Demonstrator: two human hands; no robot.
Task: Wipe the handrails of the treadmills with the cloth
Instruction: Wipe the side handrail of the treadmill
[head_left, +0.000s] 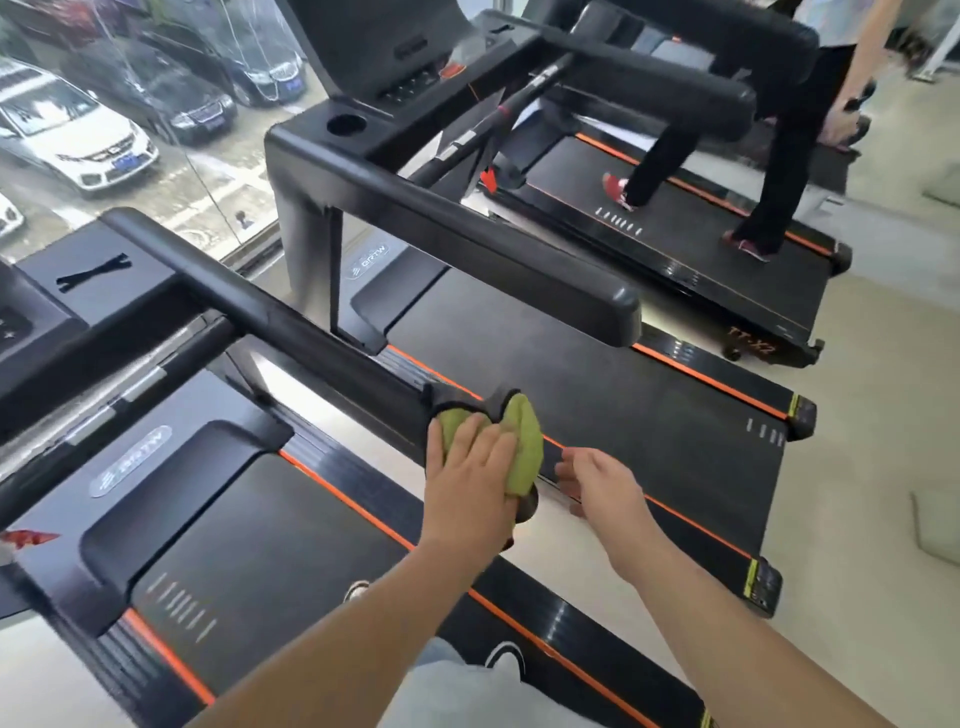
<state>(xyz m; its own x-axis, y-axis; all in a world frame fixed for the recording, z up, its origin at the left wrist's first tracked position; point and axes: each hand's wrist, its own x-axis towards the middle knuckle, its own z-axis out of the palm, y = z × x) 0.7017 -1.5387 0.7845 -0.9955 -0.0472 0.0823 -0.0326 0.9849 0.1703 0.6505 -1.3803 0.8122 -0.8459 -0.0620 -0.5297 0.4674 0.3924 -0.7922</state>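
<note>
A green cloth (522, 441) with a dark edge is wrapped over the near end of a black handrail (270, 317) of the treadmill I stand on. My left hand (470, 483) grips the cloth against that rail end, fingers curled over it. To its right, my right hand (602, 480) hovers with relaxed fingers, holding nothing, apart from the cloth. The neighbouring treadmill's black handrail (467, 234) runs parallel further back.
Three black treadmills with orange stripes stand side by side. Another person (779, 171) walks on the far treadmill's belt (670, 244). A glass wall at the left shows parked cars outside. Pale floor (872, 415) lies to the right.
</note>
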